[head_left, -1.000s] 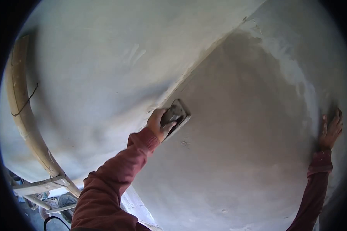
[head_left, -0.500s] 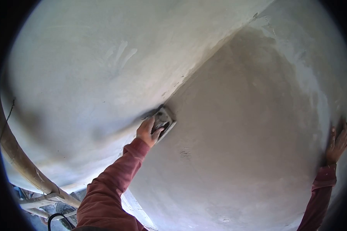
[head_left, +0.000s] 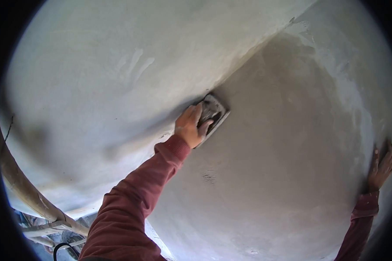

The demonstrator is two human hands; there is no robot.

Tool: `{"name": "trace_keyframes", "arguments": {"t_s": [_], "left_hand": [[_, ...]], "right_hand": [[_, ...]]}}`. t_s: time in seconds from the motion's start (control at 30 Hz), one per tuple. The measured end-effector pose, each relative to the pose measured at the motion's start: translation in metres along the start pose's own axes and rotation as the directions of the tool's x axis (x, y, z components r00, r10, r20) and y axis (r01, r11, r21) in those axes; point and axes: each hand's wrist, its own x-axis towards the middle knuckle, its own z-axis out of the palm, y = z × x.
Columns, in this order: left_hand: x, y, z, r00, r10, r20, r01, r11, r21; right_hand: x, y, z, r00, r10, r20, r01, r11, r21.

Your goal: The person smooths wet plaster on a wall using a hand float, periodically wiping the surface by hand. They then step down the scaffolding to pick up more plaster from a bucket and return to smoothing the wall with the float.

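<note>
My left hand (head_left: pixel 189 126) grips a small grey plaster float (head_left: pixel 213 111) and presses it flat on the grey plastered wall (head_left: pixel 283 152), right beside the corner seam (head_left: pixel 257 48) where that wall meets a paler white surface (head_left: pixel 96 78). My right hand (head_left: pixel 381 167) lies flat on the grey wall at the far right edge, fingers spread and holding nothing. Both arms wear dark red sleeves.
A bent wooden pole (head_left: pixel 21 191) with cross pieces runs along the lower left. A black cable loop (head_left: pixel 61 249) shows at the bottom left. A small rough mark (head_left: pixel 209 176) sits in the plaster below the float.
My left hand slid the float down-left along the corner seam, then back up-right to a higher spot. My right hand dropped slightly on the wall. The view shifted, so the pole shows less.
</note>
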Motion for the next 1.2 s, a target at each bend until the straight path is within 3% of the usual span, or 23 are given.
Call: {"name": "trace_keyframes", "arguments": {"t_s": [0.07, 0.1, 0.13, 0.2, 0.27, 0.33, 0.37, 0.43, 0.47, 0.53, 0.57, 0.6, 0.67, 0.7, 0.8, 0.87, 0.93, 0.97, 1.07, 1.2], "left_hand": [[0.012, 0.013, -0.001, 1.0, -0.027, -0.002, 0.027, 0.99, -0.139], [0.001, 0.015, -0.007, 0.997, 0.072, 0.014, -0.069, 0.981, -0.181], [-0.017, 0.014, -0.014, 0.998, 0.07, 0.008, -0.068, 0.981, -0.179], [-0.063, 0.001, -0.026, 0.978, 0.077, 0.197, -0.06, 0.994, -0.087], [-0.064, -0.019, -0.019, 0.986, 0.06, 0.158, -0.05, 0.997, -0.066], [-0.024, -0.005, -0.011, 0.989, -0.13, 0.071, 0.131, 0.991, -0.012], [-0.01, 0.01, -0.009, 0.987, -0.139, 0.077, 0.14, 0.99, -0.01], [0.013, 0.037, -0.007, 0.993, 0.114, -0.023, -0.116, 0.965, -0.235], [-0.002, 0.04, -0.01, 0.994, 0.104, -0.019, -0.106, 0.966, -0.237], [-0.048, 0.04, -0.02, 0.982, 0.106, 0.158, -0.084, 0.986, -0.141], [-0.066, 0.019, -0.018, 0.984, 0.035, 0.175, -0.015, 0.994, -0.112], [-0.054, 0.019, -0.018, 0.985, 0.043, 0.169, -0.024, 0.993, -0.113], [-0.033, 0.012, -0.017, 0.985, -0.077, 0.153, 0.091, 0.992, -0.084], [-0.011, 0.02, -0.013, 0.995, -0.072, 0.073, 0.077, 0.995, -0.071], [0.001, 0.031, -0.009, 0.996, -0.011, 0.094, 0.025, 0.989, -0.144], [-0.031, 0.028, -0.025, 0.987, 0.011, 0.161, 0.018, 0.983, -0.183], [-0.053, 0.008, -0.028, 0.964, -0.004, 0.265, 0.026, 0.997, -0.079], [-0.041, 0.003, -0.025, 0.985, 0.011, 0.171, 0.0, 0.998, -0.061], [0.014, 0.013, -0.014, 0.993, -0.044, 0.113, 0.056, 0.993, -0.101], [-0.01, 0.015, -0.02, 0.981, 0.042, 0.19, -0.022, 0.994, -0.103]], "right_hand": [[0.0, 0.0, 0.0, 1.0, 0.03, 0.008, -0.03, 0.999, 0.012], [-0.002, 0.001, 0.0, 1.0, 0.026, 0.013, -0.026, 1.0, 0.014], [-0.001, 0.002, 0.001, 1.0, 0.012, 0.004, -0.012, 1.0, 0.019], [0.0, 0.001, -0.002, 1.0, 0.001, -0.011, -0.001, 1.0, 0.019], [0.003, -0.007, -0.005, 0.996, 0.087, 0.027, -0.085, 0.994, -0.063], [0.007, -0.004, -0.007, 0.999, 0.052, 0.018, -0.051, 0.998, -0.028], [0.006, -0.003, -0.007, 0.999, 0.036, 0.006, -0.036, 0.999, 0.003], [0.005, -0.003, -0.006, 1.0, 0.017, 0.002, -0.017, 1.0, 0.021], [0.006, -0.002, -0.006, 1.0, 0.002, -0.004, -0.002, 0.999, 0.033], [0.007, -0.003, -0.004, 1.0, 0.006, 0.003, -0.006, 1.0, 0.025], [0.004, -0.002, -0.003, 1.0, 0.02, 0.009, -0.02, 1.0, 0.013], [0.004, -0.003, -0.003, 1.0, 0.026, 0.003, -0.026, 1.0, 0.009], [0.005, -0.006, -0.001, 0.999, 0.038, 0.006, -0.038, 0.999, -0.017], [0.004, -0.005, -0.001, 0.999, 0.03, 0.014, -0.029, 0.999, -0.013], [0.003, -0.001, 0.001, 1.0, 0.014, 0.011, -0.015, 0.999, 0.036], [0.004, -0.006, 0.001, 0.999, 0.047, 0.006, -0.047, 0.999, -0.005], [0.003, -0.005, 0.0, 0.999, 0.052, 0.005, -0.052, 0.998, -0.026], [0.005, -0.005, 0.0, 0.999, 0.044, 0.009, -0.044, 0.998, -0.043], [0.006, -0.002, 0.001, 0.999, 0.037, -0.005, -0.037, 0.999, 0.004], [0.006, 0.001, 0.003, 0.999, 0.037, -0.006, -0.037, 0.999, 0.022]]}}
